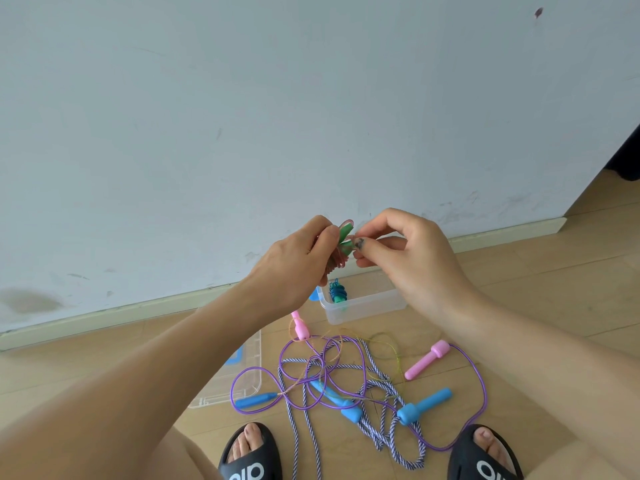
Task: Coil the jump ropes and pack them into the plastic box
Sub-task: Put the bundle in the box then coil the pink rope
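My left hand (298,261) grips a coiled pink jump rope with green handles (343,241), held up in front of the wall. My right hand (401,251) pinches the same bundle from the right. Below them stands the clear plastic box (367,308) on the floor, with a coiled dark blue rope with a green handle (337,292) inside. On the floor in front lie tangled ropes: a purple rope (360,362) with pink handles (427,359), a blue-and-white braided rope (381,386) with blue handles (424,406), and a thin multicoloured cord (388,344).
The box's clear lid (242,379) with blue clips lies flat on the wooden floor at the left, partly behind my left forearm. My feet in black slippers (251,455) frame the ropes at the bottom. A white wall and skirting run behind the box.
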Motion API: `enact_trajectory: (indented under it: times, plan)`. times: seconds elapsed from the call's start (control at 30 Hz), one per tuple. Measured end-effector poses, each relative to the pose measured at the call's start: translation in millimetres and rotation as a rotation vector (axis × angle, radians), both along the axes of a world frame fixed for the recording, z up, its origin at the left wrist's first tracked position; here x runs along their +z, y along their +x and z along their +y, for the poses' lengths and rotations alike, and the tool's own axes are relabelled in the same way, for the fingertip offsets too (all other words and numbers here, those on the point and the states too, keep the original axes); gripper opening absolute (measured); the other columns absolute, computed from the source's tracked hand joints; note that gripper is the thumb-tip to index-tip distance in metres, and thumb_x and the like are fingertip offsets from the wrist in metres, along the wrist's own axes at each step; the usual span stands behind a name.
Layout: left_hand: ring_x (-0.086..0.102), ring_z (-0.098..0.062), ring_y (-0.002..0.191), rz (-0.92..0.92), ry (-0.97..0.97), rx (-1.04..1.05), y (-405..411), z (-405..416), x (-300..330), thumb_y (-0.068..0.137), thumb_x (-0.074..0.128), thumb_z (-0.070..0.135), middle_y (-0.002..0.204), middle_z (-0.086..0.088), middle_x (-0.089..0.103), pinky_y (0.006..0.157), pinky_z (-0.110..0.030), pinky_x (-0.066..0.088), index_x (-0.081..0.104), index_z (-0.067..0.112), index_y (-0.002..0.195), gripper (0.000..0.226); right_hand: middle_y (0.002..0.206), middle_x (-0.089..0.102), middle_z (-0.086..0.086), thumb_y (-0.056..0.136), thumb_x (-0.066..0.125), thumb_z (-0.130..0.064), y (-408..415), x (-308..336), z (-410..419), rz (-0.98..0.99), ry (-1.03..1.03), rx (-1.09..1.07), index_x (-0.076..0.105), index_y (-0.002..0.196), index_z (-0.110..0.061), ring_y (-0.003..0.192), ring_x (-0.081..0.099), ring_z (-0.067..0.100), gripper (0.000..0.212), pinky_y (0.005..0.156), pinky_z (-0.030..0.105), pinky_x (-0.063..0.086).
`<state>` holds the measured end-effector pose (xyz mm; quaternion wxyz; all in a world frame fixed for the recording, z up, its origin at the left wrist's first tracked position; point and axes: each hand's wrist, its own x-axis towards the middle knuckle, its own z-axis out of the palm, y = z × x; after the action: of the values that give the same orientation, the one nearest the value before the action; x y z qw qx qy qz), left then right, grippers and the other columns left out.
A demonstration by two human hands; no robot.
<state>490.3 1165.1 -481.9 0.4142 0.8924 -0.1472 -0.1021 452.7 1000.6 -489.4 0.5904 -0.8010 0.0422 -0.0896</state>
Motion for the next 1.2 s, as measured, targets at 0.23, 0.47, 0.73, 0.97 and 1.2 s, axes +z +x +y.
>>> enact_trajectory:
  times: [0.23, 0.47, 0.73, 0.97, 1.2]
  plan:
    - [0.067, -0.018, 0.071, 0.068, -0.028, -0.005, 1, 0, 0, 0.101, 0.032, 0.042, 0.084, 0.004, 0.072, 0.083, -0.049, 0.056, 0.056, 0.024, 0.092, 0.031, 0.081, 0.064, 0.004, 0.084, 0.063, 0.0, 3, -3, -4, -0.364, -0.462, 0.134, 0.063, 0.08, -0.006, 0.071, 0.068, 0.018, 0.007, 0.068, 0.04, 0.057]
    - [0.064, -0.018, 0.071, 0.05, 0.01, 0.005, 2, 5, 0, 0.102, 0.032, 0.042, 0.08, -0.004, 0.071, 0.083, -0.048, 0.055, 0.055, 0.025, 0.091, 0.031, 0.087, 0.056, 0.0, 0.084, 0.067, -0.016, 4, -3, -7, -0.492, -0.7, 0.269, 0.061, 0.087, -0.011, 0.071, 0.064, 0.02, 0.008, 0.065, 0.042, 0.055]
    - [0.067, -0.016, 0.067, 0.07, -0.022, -0.027, 4, 8, 1, 0.101, 0.033, 0.039, 0.084, 0.008, 0.071, 0.081, -0.045, 0.057, 0.057, 0.021, 0.093, 0.031, 0.085, 0.056, 0.005, 0.094, 0.056, -0.011, 9, -2, -9, -0.578, -0.819, 0.28, 0.063, 0.092, -0.011, 0.066, 0.057, 0.028, 0.007, 0.058, 0.044, 0.049]
    - [0.067, -0.026, 0.07, 0.127, -0.037, -0.058, 5, 11, 3, 0.1, 0.034, 0.041, 0.086, -0.001, 0.072, 0.082, -0.047, 0.057, 0.057, 0.019, 0.094, 0.032, 0.084, 0.061, 0.003, 0.09, 0.065, -0.002, 7, -8, -4, -0.407, -0.448, 0.178, 0.066, 0.085, -0.008, 0.072, 0.066, 0.015, 0.009, 0.067, 0.035, 0.056]
    - [0.062, -0.015, 0.061, 0.146, 0.006, -0.133, 0, 10, 3, 0.102, 0.033, 0.039, 0.087, 0.003, 0.073, 0.072, -0.036, 0.054, 0.057, 0.019, 0.093, 0.032, 0.069, 0.066, -0.006, 0.087, 0.072, -0.008, 5, -5, -4, -0.205, -0.266, 0.085, 0.066, 0.078, -0.014, 0.059, 0.063, 0.01, 0.012, 0.059, 0.022, 0.05]
